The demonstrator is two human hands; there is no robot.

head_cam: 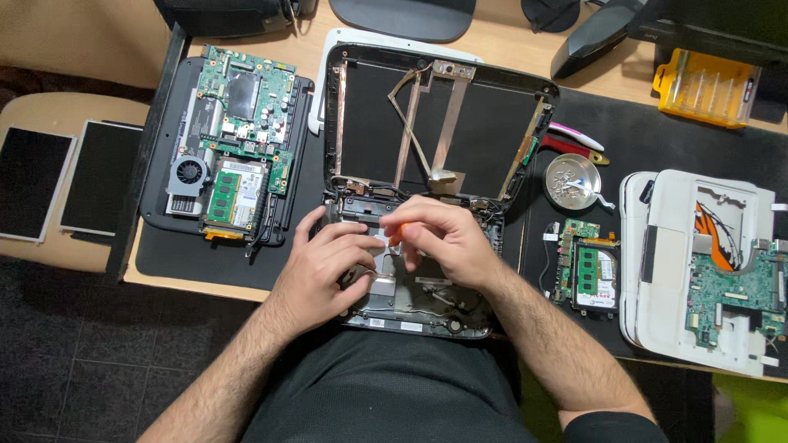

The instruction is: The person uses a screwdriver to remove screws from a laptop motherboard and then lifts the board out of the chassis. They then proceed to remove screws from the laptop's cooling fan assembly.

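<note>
An opened laptop shell lies in front of me on the black mat, its empty lid frame tilted back with flat cables showing. My right hand is closed around a small orange-handled tool held over the base. My left hand rests on the base just left of it, fingers curled and touching the chassis near the tool tip. What the tip touches is hidden by my fingers.
Left: a dismantled laptop base with green board and fan, and two bare screen panels. Right: a small metal dish of screws, a loose green board, a white laptop shell, and a yellow bit case.
</note>
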